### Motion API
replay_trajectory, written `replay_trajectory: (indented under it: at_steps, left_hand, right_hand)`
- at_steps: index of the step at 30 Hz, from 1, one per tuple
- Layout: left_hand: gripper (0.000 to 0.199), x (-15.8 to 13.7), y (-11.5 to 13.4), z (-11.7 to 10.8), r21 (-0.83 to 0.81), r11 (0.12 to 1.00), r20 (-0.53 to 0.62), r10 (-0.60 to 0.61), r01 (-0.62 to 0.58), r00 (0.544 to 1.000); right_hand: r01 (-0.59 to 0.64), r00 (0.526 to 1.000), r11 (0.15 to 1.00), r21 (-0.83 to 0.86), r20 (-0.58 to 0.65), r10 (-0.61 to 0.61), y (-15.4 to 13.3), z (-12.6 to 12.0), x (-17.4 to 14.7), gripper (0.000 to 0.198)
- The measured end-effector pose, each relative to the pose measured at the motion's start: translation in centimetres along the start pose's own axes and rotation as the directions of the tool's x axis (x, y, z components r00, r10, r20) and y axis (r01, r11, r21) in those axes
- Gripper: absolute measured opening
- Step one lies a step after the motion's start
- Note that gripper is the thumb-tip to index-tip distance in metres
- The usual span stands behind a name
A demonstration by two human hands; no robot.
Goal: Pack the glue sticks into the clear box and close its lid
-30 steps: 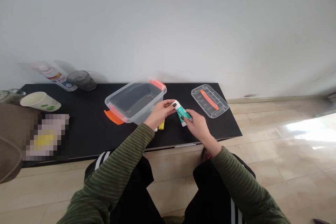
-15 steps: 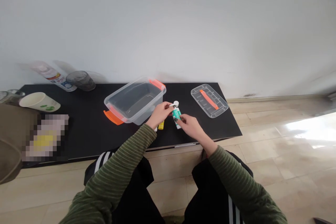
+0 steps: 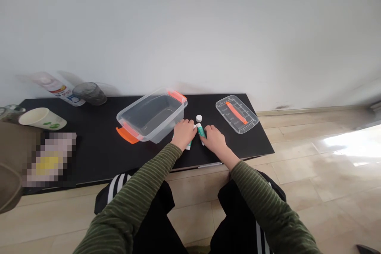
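Note:
My left hand (image 3: 183, 133) is curled over a white-and-teal tube (image 3: 188, 146), covering most of it, beside the near right side of the clear plastic box (image 3: 150, 134). My right hand (image 3: 214, 139) has its fingers against a second teal-and-white tube (image 3: 201, 130), which slants on the black tabletop. Both tubes lie close together, their white ends pointing away from me. Just beyond them rests a small round white piece (image 3: 199, 118), touched by neither hand. Whatever lies under my left palm is hidden.
The box's clear lid (image 3: 237, 114) with an orange handle lies at the right on the black table (image 3: 101, 147). To the left stand a paper cup (image 3: 43, 119), a dark glass (image 3: 89, 93) and a spray can (image 3: 61, 89). A brown cap (image 3: 12, 166) shows at the left edge.
My hands have lowered, and the tube they shared now lies on the table. My left hand has shifted onto another tube, and the yellow item near it is now hidden.

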State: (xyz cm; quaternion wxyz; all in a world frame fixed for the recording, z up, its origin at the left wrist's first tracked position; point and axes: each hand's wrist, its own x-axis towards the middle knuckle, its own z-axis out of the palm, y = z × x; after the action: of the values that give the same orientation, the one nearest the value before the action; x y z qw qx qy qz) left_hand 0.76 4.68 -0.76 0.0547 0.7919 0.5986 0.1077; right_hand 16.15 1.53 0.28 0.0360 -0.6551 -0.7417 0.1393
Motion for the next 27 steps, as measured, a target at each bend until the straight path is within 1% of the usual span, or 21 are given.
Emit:
replay_trajectory:
  at_steps: [4, 6, 8, 11, 13, 15, 18, 20, 22, 23, 24, 25, 26, 27]
  left_hand:
    - [0.022, -0.1, 0.2, 0.9, 0.017, 1.0, -0.043, -0.013, 0.013, 0.999]
    - [0.03, 0.2, 0.1, 1.2, 0.001, 1.0, -0.073, -0.004, 0.004, 0.997]
    - [0.044, 0.7, -0.1, 1.5, -0.034, 0.998, -0.116, 0.054, -0.058, 0.992]
    - [0.063, 1.7, -0.8, 2.1, -0.094, 0.972, -0.141, 0.203, -0.218, 0.969]
    - [0.068, 2.3, -1.2, 2.6, -0.126, 0.949, -0.11, 0.275, -0.288, 0.955]
    - [0.065, 2.7, -1.4, 3.1, -0.158, 0.939, -0.073, 0.298, -0.306, 0.952]
    - [0.053, 2.9, -1.5, 3.4, -0.178, 0.946, -0.029, 0.268, -0.269, 0.963]
    - [0.044, 3.0, -1.4, 3.2, -0.186, 0.955, -0.01, 0.232, -0.23, 0.973]
    - [0.037, 3.0, -1.3, 2.6, -0.258, 0.949, -0.03, 0.181, -0.183, 0.983]
    - [0.033, 3.1, -1.1, 2.3, -0.328, 0.932, -0.054, 0.145, -0.155, 0.988]
    - [0.031, 3.2, -1.0, 1.9, -0.419, 0.9, -0.077, 0.101, -0.124, 0.992]
    - [0.028, 3.3, -0.9, 1.6, -0.523, 0.847, -0.087, 0.052, -0.09, 0.995]
    - [0.025, 3.4, -0.7, 1.3, -0.63, 0.774, -0.081, 0.005, -0.055, 0.997]
    - [0.023, 3.5, -0.6, 1.0, -0.731, 0.682, -0.058, -0.03, -0.022, 0.998]
  right_hand:
    - [-0.01, 0.999, 1.0, -0.015, 0.043, 0.01, 0.0, 0.4, 0.1, 0.025]
    - [-0.018, 0.998, 1.0, -0.025, 0.057, 0.019, 0.1, 0.5, 0.0, 0.024]
    - [-0.022, 0.997, 0.999, -0.035, 0.067, 0.025, 0.3, 0.5, -0.3, 0.024]
    - [-0.02, 0.997, 0.998, -0.051, 0.075, 0.024, 0.7, 0.3, -0.8, 0.023]
    - [-0.017, 0.997, 0.998, -0.061, 0.08, 0.022, 1.1, 0.1, -1.3, 0.023]
    - [-0.016, 0.996, 0.997, -0.071, 0.087, 0.022, 1.4, -0.1, -1.7, 0.023]
    - [-0.004, 0.995, 0.996, -0.084, 0.099, 0.012, 1.9, -0.5, -2.3, 0.022]
    - [0.006, 0.995, 0.996, -0.089, 0.102, 0.003, 2.2, -0.7, -2.5, 0.02]
    - [0.001, 0.995, 0.997, -0.082, 0.1, 0.007, 2.6, -0.9, -2.5, 0.019]
    - [-0.006, 0.996, 0.997, -0.072, 0.093, 0.013, 2.7, -0.9, -2.5, 0.019]
    - [-0.015, 0.997, 0.998, -0.057, 0.079, 0.019, 2.8, -1.0, -2.5, 0.019]
    - [-0.024, 0.998, 0.999, -0.038, 0.06, 0.027, 2.8, -1.1, -2.5, 0.02]
    - [-0.033, 0.999, 0.999, -0.016, 0.036, 0.034, 2.9, -1.3, -2.4, 0.021]
    - [-0.041, 0.999, 0.999, 0.008, 0.011, 0.041, 2.9, -1.4, -2.4, 0.021]
